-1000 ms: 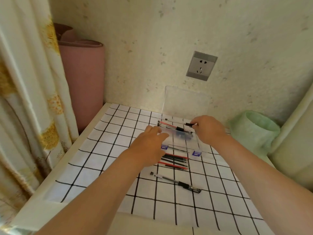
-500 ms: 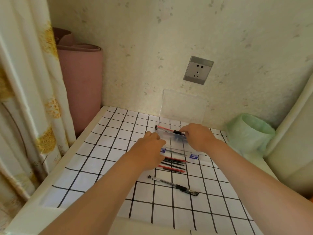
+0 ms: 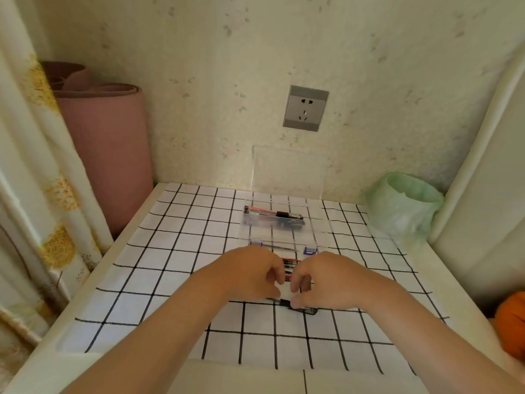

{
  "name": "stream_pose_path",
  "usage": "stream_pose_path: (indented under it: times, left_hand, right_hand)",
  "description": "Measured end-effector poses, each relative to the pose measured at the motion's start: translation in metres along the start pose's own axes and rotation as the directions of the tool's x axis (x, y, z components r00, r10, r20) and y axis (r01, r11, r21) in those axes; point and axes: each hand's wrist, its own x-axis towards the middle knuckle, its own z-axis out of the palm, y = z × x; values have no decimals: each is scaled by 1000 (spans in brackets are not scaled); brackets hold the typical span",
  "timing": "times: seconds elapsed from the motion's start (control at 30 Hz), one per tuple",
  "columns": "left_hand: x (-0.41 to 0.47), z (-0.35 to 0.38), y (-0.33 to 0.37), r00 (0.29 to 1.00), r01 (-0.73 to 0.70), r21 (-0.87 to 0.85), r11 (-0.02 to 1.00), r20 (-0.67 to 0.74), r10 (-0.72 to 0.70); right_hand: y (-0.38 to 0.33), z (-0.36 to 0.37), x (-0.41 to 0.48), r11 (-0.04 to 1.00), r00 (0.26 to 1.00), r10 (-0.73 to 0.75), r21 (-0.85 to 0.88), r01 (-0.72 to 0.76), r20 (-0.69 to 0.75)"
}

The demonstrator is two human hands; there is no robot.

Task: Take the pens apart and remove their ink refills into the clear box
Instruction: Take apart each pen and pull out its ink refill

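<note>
A black pen (image 3: 287, 303) lies on the checked cloth near the front. My left hand (image 3: 250, 277) and my right hand (image 3: 324, 280) are both down on it, fingers curled, pinching it from either side of its black grip. Just behind my fingers lies a small pile of red and black pens (image 3: 288, 267), partly hidden by my hands. Farther back stands the clear box (image 3: 321, 231) with its lid (image 3: 287, 172) raised against the wall. Inside it, pen parts (image 3: 272, 214) lie along the back and a thin refill (image 3: 279, 247) near the front.
The checked cloth (image 3: 176, 268) covers a white table set against the wall. A pink rolled mat (image 3: 108, 155) stands at the back left beside a curtain. A bin with a green bag (image 3: 403, 206) is at the back right, and an orange object (image 3: 511, 322) lies at the right edge.
Both hands have left the clear box and come back toward me, down onto the black pen at the front. The pen parts they held now lie in the box.
</note>
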Motion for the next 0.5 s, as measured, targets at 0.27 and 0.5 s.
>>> stream_pose_path:
  times: [0.27, 0.5]
  left_hand:
    - [2, 9, 1, 995, 11, 96, 995, 95, -21]
    - [4, -8, -6, 994, 5, -71, 997, -105, -12]
  right_hand:
    - [1, 8, 5, 1000, 999, -19, 1, 19, 29]
    - [8, 1, 9, 997, 987, -65, 26, 70, -148]
